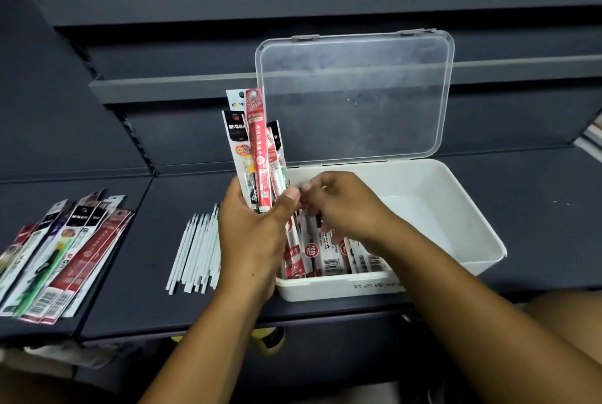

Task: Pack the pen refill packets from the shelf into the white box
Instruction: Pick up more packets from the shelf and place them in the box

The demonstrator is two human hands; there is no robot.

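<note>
My left hand (250, 234) grips an upright bundle of pen refill packets (257, 149) at the white box's (456, 208) left edge. My right hand (342, 204) pinches at the bundle with curled fingertips, covering part of the packets lying in the box (329, 257). The clear lid (355, 94) stands open behind. On the dark shelf (146, 289), loose white refills (195, 253) lie just left of the box; more packets (55, 260) fan out far left.

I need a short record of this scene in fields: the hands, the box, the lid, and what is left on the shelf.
left hand: holds a bundle of packets upright
right hand: fingers at the bundle, over the box
box: white, some packets inside at its left end
lid: clear, open, standing up
shelf: a packet pile at left, loose white refills beside the box
</note>
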